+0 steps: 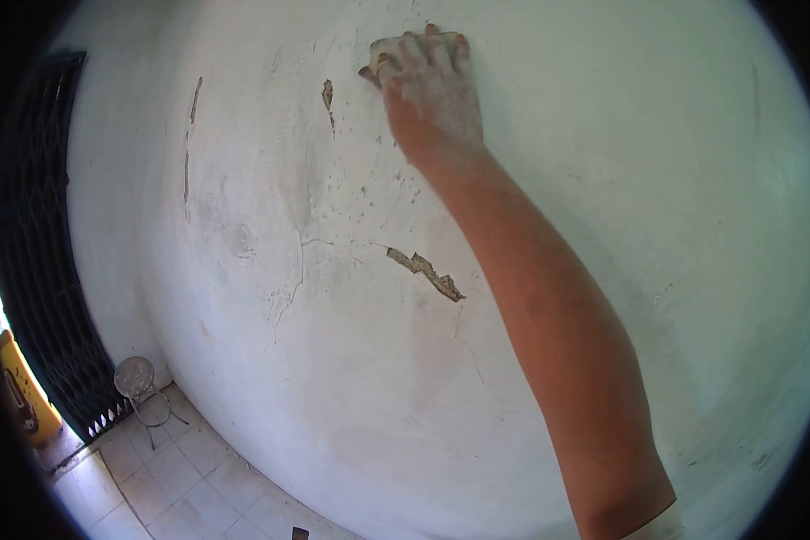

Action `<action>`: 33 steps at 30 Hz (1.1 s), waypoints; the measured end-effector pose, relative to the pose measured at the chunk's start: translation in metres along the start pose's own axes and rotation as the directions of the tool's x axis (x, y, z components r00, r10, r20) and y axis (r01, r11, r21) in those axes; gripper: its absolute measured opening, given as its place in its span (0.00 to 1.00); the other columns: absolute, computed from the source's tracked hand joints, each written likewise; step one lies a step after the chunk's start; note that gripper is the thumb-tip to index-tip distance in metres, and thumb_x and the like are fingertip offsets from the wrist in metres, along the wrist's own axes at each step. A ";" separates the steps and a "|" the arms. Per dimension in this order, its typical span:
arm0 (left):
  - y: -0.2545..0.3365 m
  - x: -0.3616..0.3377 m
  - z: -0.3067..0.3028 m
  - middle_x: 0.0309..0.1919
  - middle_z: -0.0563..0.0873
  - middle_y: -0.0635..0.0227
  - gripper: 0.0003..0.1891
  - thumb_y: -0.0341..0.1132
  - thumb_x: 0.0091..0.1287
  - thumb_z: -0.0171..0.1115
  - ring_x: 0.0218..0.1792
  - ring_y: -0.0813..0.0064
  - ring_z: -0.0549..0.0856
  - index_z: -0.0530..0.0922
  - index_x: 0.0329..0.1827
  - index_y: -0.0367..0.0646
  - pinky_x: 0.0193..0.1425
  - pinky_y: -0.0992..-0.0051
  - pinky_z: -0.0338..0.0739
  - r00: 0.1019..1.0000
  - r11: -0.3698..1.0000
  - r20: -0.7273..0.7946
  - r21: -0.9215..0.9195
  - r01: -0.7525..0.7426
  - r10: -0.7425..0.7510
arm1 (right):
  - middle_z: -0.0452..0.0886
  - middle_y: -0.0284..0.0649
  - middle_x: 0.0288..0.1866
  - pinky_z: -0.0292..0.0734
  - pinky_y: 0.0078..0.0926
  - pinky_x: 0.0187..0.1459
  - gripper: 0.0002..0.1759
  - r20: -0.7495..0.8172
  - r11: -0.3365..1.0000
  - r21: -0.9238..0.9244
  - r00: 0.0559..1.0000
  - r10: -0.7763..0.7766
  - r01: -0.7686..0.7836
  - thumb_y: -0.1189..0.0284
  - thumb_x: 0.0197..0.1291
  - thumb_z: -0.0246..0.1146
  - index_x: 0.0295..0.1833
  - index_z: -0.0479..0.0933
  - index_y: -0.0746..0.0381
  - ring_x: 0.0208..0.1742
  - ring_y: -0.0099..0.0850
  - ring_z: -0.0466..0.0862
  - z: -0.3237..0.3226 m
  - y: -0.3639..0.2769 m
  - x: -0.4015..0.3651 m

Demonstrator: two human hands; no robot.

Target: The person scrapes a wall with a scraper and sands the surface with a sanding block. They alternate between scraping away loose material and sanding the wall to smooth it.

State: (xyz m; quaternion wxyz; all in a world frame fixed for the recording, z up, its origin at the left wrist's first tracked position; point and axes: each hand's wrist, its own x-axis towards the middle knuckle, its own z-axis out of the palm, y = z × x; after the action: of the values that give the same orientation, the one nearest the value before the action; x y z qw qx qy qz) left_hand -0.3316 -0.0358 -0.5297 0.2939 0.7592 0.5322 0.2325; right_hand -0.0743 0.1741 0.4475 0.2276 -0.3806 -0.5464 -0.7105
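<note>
Across most of the view rises a white plastered wall (693, 225), scuffed and stained. At far left stands a black folding metal gate (40, 270), with pale floor tiles (175, 468) below, along the foot of the wall. From the lower right, a bare right forearm (549, 297) reaches up over the plaster. A yellow object (31, 396) shows beside the gate, near a round-seated metal stool (135, 376). High on the wall, the dust-whitened right hand (432, 94) has its fingers spread over a pale flat pad (389, 45), holding it against the plaster; how the left hand's fingers stand, I cannot tell. Below the pad runs a jagged gouge (426, 273), with a smaller chip (328, 94) to the pad's left.
</note>
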 end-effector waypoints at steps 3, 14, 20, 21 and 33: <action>-0.002 0.000 0.014 0.23 0.87 0.63 0.14 0.41 0.64 0.63 0.25 0.55 0.83 0.84 0.50 0.47 0.33 0.54 0.75 0.986 0.982 -0.163 -0.178 -0.059 0.029 | 0.75 0.45 0.66 0.55 0.54 0.76 0.21 0.020 0.999 0.011 0.999 -0.033 0.032 0.68 0.69 0.56 0.63 0.77 0.64 0.75 0.45 0.67 -0.006 -0.011 -0.011; 0.025 -0.005 0.000 0.23 0.88 0.61 0.32 0.59 0.73 0.46 0.33 0.54 0.86 0.88 0.22 0.47 0.47 0.58 0.78 0.922 0.899 0.112 -0.206 0.387 -0.371 | 0.71 0.45 0.70 0.55 0.54 0.77 0.21 0.162 0.996 0.009 0.982 -0.094 0.094 0.69 0.66 0.59 0.64 0.78 0.58 0.76 0.44 0.65 -0.018 -0.037 -0.039; 0.063 -0.013 -0.041 0.19 0.86 0.57 0.25 0.54 0.70 0.60 0.26 0.63 0.87 0.90 0.22 0.45 0.39 0.63 0.80 0.820 0.797 0.132 -0.191 0.573 -0.557 | 0.71 0.44 0.71 0.55 0.53 0.77 0.22 0.198 0.994 0.046 0.974 -0.109 0.102 0.69 0.66 0.60 0.66 0.77 0.57 0.77 0.42 0.64 -0.021 -0.051 -0.058; 0.060 -0.012 -0.040 0.25 0.88 0.56 0.23 0.56 0.68 0.61 0.35 0.58 0.89 0.91 0.24 0.51 0.46 0.61 0.80 0.773 0.754 0.174 -0.175 0.634 -0.610 | 0.71 0.43 0.71 0.55 0.53 0.77 0.22 0.210 0.993 0.055 0.971 -0.117 0.108 0.68 0.66 0.60 0.66 0.77 0.57 0.77 0.42 0.64 -0.022 -0.052 -0.061; 0.065 -0.005 -0.046 0.43 0.87 0.49 0.21 0.51 0.66 0.65 0.50 0.50 0.85 0.85 0.54 0.47 0.55 0.58 0.78 0.875 0.848 0.107 -0.216 0.484 -0.473 | 0.74 0.42 0.68 0.59 0.56 0.75 0.18 0.146 0.970 0.127 0.963 -0.227 0.209 0.64 0.67 0.59 0.56 0.82 0.62 0.74 0.44 0.67 -0.035 -0.085 -0.120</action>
State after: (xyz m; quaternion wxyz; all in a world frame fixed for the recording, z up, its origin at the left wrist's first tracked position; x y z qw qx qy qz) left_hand -0.3205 -0.0481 -0.4517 0.4438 0.5677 0.6654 0.1947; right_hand -0.0740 0.1549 0.2974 0.1241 -0.3605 -0.6400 -0.6672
